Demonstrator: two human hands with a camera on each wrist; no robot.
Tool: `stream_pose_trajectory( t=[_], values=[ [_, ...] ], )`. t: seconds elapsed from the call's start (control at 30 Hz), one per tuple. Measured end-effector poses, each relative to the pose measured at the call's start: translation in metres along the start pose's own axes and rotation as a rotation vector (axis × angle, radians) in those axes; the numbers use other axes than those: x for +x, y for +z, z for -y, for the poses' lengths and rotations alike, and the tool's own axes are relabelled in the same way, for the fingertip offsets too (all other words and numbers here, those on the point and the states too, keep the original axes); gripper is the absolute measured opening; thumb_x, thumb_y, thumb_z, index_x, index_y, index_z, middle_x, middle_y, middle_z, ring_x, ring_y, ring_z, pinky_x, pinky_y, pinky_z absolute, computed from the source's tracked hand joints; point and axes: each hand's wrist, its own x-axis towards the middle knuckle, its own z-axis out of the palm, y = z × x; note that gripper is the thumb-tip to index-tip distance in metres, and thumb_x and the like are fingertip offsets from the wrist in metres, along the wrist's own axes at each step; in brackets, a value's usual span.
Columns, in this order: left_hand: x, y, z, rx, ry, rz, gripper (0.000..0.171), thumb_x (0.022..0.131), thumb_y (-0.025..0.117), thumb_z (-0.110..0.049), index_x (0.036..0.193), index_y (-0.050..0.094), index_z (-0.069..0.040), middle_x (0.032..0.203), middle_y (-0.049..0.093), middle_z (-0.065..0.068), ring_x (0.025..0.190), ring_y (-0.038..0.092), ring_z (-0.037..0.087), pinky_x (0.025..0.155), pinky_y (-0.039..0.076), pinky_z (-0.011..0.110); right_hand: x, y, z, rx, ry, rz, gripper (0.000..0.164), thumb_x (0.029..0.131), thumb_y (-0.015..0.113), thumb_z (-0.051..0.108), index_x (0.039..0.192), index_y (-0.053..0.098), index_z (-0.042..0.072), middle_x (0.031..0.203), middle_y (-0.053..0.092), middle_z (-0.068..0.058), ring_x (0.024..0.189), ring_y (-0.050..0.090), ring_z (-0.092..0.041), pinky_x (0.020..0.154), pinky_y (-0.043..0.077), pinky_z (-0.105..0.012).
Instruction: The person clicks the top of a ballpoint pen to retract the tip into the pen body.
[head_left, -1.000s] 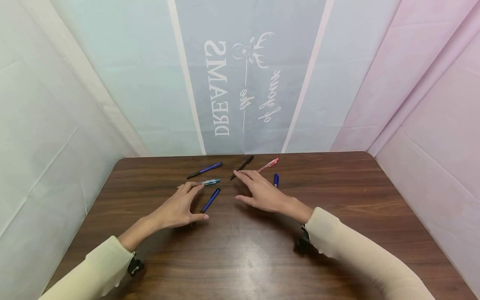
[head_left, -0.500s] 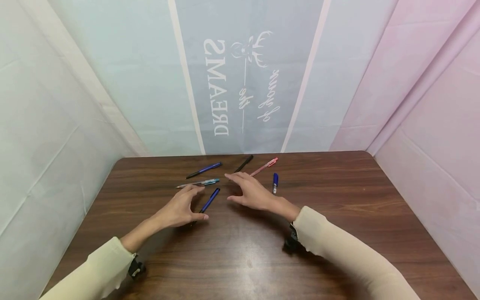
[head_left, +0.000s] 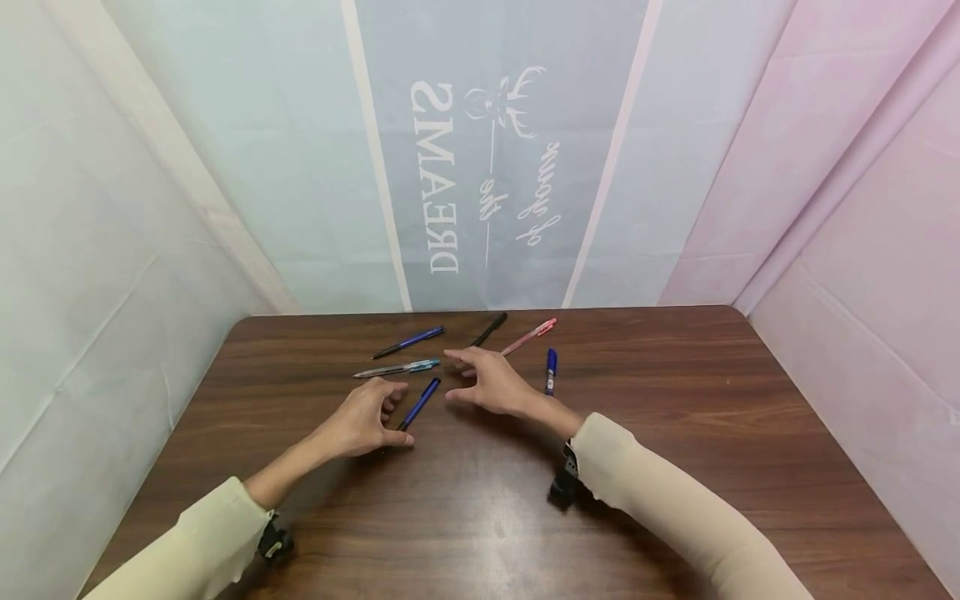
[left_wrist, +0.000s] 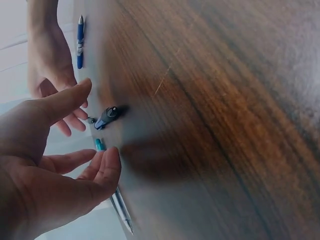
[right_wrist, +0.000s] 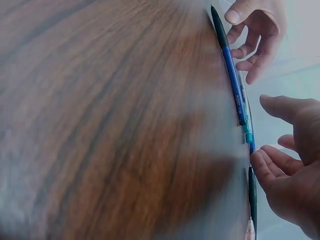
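Both bare hands, the left hand (head_left: 363,421) and the right hand (head_left: 495,382), hover loosely curved at the brown wood-grain tabletop (head_left: 480,525), and I see nothing in the grasp of either. At the left, thumb and fingers stand well apart, a slim blue pen with a black grip (head_left: 422,404) lying slantwise between them; I cannot tell whether the thumb touches it. Just beyond those fingers I have a clear plastic pen with teal fittings (head_left: 397,368), and farther back a second blue pen (head_left: 410,342). At the right, half-bent fingers and a separate thumb partly cover a thin black pen (head_left: 491,327); a clear pink-ended pen (head_left: 530,336) lies behind the knuckles, a blue pen with a pale band (head_left: 551,367) near the wrist.
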Motion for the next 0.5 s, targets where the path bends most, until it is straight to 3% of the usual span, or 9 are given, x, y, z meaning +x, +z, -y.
stream_pose_trajectory(
  t=[0.33,0.5],
  values=[
    [0.001,0.004,0.002,-0.037,-0.017,0.001,0.074,0.076,0.098,-0.018,0.134,0.062,0.010,0.117,0.066,0.018,0.100,0.067,0.026,0.083,0.061,0.037,0.007,0.010,-0.003,0.097,0.038,0.014,0.068,0.089,0.087,0.009,0.148,0.056,-0.005,0.138,0.067,-0.020,0.121,0.068,-0.031,0.101,0.059,-0.034],
    [0.002,0.006,0.001,-0.029,-0.029,-0.001,0.066,0.075,0.098,-0.015,0.128,0.066,0.009,0.114,0.066,0.016,0.097,0.066,0.023,0.082,0.060,0.034,0.011,0.016,-0.001,0.081,0.048,0.032,0.066,0.090,0.087,0.010,0.148,0.057,-0.004,0.136,0.069,-0.018,0.120,0.068,-0.030,0.100,0.058,-0.031]
  ],
)
